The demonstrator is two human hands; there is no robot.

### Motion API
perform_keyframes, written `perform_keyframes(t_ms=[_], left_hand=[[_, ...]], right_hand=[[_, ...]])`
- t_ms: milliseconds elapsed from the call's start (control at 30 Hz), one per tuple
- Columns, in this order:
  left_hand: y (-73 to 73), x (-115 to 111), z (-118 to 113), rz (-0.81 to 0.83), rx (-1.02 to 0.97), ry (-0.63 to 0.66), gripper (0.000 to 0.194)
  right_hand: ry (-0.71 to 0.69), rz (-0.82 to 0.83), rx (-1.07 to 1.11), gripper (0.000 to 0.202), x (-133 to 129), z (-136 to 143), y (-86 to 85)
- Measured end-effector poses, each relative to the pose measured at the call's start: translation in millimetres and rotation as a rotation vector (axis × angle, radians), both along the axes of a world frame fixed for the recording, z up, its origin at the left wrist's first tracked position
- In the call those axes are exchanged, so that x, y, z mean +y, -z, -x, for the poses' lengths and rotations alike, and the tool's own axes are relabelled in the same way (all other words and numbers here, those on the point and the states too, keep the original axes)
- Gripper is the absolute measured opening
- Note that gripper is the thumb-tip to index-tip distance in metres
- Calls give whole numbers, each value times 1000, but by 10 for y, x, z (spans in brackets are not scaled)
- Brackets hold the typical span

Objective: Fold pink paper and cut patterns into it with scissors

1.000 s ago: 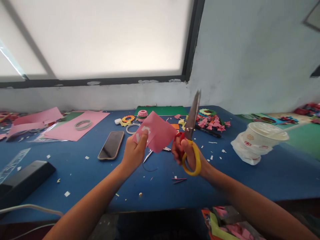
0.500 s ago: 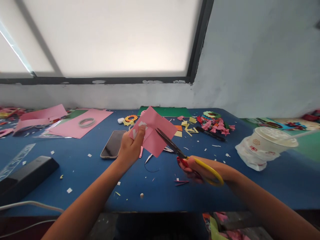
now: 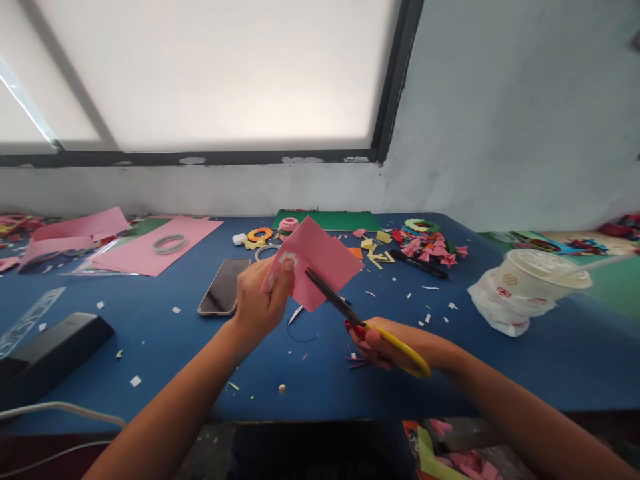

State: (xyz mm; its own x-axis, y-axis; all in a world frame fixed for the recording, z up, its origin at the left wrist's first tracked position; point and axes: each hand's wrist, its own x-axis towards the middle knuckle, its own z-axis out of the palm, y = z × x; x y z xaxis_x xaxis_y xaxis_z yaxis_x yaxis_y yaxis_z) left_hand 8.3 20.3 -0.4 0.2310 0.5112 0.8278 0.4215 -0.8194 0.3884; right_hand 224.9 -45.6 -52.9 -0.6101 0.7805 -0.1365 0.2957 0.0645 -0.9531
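My left hand [image 3: 263,293] pinches a pink sheet of paper [image 3: 325,257] by its left corner, thumb on top. A white shape [image 3: 289,259] shows on the paper beside the thumb. In my right hand [image 3: 373,343] are scissors [image 3: 336,301] with a yellow and a red handle, fingers through the loops. Their dark blades look nearly closed and lie across the paper, tips near the left thumb. A slit seems to run in from the lower edge, along the blades. Both hands are above the blue table.
Left of my hand lies a phone [image 3: 225,287]; farther left are a tape roll [image 3: 169,244] on pink sheets [image 3: 145,260] and a black box [image 3: 55,353]. A lidded cup [image 3: 535,287] stands right. Paper flowers [image 3: 433,243], a black pen [image 3: 419,264] and scraps lie behind.
The scissors have moved left, deeper into the pink paper, and their blades have come closer together. The paper has tilted, and its cut parts are spread slightly apart.
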Motion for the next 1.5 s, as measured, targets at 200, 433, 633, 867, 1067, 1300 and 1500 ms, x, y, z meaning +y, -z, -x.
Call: perform_keyframes(t_ms=[200, 433, 633, 867, 1067, 1300, 1500], left_hand=[[-4, -38, -22, -113, -57, 75, 33], [8, -48, -42, 2, -142, 142, 35], [21, -38, -47, 34, -151, 162, 34], [25, -48, -58, 25, -157, 151, 33], [62, -56, -74, 2, -163, 113, 33], [95, -61, -113, -11, -156, 108, 32], [70, -79, -121, 99, -182, 149, 32]], right_hand=[[60, -83, -25, 56, 44, 18, 147], [101, -121, -64, 53, 60, 22, 193], [123, -48, -45, 55, 42, 52, 175], [-39, 169, 181, 63, -54, 152, -24], [-115, 265, 260, 64, -85, 177, -17], [-35, 199, 191, 61, -56, 239, 49], [190, 58, 152, 53, 4, 293, 159]])
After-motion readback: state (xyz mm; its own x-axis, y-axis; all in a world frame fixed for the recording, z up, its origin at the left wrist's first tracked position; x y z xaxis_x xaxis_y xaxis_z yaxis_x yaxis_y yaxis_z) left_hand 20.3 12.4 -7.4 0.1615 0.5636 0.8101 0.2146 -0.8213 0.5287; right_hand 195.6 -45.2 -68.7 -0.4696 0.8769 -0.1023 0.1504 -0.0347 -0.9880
